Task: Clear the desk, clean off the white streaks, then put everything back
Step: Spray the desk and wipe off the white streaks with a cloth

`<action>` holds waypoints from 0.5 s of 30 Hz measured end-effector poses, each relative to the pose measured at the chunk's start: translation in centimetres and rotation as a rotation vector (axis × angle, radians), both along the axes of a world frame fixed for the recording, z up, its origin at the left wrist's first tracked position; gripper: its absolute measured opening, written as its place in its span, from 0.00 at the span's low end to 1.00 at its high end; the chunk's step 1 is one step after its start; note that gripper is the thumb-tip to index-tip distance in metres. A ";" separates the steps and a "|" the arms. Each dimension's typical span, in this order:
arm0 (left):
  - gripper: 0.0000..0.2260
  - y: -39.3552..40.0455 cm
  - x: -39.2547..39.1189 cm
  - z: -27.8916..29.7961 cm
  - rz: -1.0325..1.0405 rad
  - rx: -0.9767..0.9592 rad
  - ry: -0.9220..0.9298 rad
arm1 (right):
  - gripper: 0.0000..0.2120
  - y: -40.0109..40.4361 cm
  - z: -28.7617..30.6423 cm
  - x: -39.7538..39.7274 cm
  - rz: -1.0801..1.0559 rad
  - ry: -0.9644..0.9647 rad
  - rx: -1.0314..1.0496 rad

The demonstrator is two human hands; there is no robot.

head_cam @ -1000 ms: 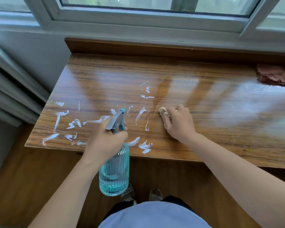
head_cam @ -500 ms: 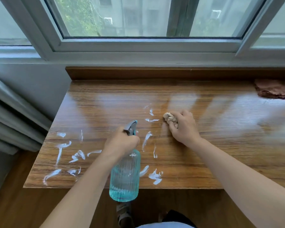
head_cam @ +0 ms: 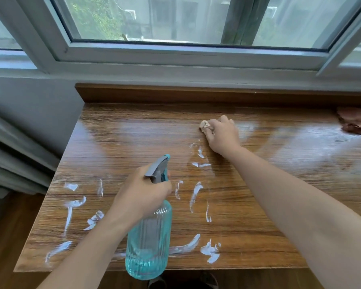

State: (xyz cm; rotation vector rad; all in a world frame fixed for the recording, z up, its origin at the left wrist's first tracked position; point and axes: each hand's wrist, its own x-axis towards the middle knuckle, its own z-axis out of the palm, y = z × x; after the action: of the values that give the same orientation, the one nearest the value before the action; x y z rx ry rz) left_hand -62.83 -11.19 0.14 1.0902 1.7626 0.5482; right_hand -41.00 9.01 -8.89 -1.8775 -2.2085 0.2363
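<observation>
The left hand (head_cam: 142, 190) is wrapped round the neck of a ribbed, translucent teal spray bottle (head_cam: 148, 240) with a grey plastic trigger head, held above the near edge of the glossy wood-grain desk (head_cam: 117, 142). The right hand (head_cam: 222, 135) clutches a crumpled beige cloth (head_cam: 204, 124) and presses it onto the desk's far middle. Pasty white streaks (head_cam: 194, 195) smear the left and near-centre wood, and a rumpled brown rag (head_cam: 355, 122) lies at the far right
</observation>
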 end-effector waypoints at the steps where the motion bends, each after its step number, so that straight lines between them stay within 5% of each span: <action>1: 0.19 -0.2 -0.3 0.2 0.003 0.006 0.008 | 0.13 -0.6 0.1 -0.3 0.035 0.020 -0.004; 8: 0.19 -1.2 -1.2 1.6 -0.001 0.047 -0.029 | 0.10 -11.2 -0.2 2.5 0.662 0.141 -0.030; 10: 0.16 -1.4 -1.3 1.9 -0.003 0.054 -0.049 | 0.10 -8.8 -0.5 3.0 0.586 0.091 0.011; 15: 0.07 -1.8 -1.2 2.1 -0.032 0.082 -0.058 | 0.11 -1.0 -0.8 1.2 -0.005 0.055 0.106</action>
State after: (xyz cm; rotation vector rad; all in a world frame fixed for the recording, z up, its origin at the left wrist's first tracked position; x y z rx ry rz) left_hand -64.06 -13.01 2.24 1.1458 1.6818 0.6311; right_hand -39.78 8.00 -9.68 -1.7991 -2.1361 0.1645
